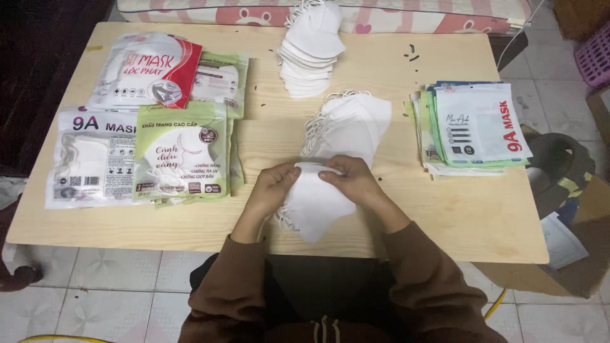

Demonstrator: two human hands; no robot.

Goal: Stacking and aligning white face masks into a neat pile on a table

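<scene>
Head view showed both the left hand (272,187) and right hand (352,181) pinching a small stack of white masks (316,206) at the table's (445,216) near edge; filled packets (181,152) lay left, empty pouches (476,124) and loose mask piles (311,54) remained.

The fingers (289,173) cover the top edge of the held mask (314,206), and the hands hide part of its ear loops. The far stack (311,47) runs off the top edge. Lower packets in the right pile (473,124) lie hidden under the top one.
</scene>
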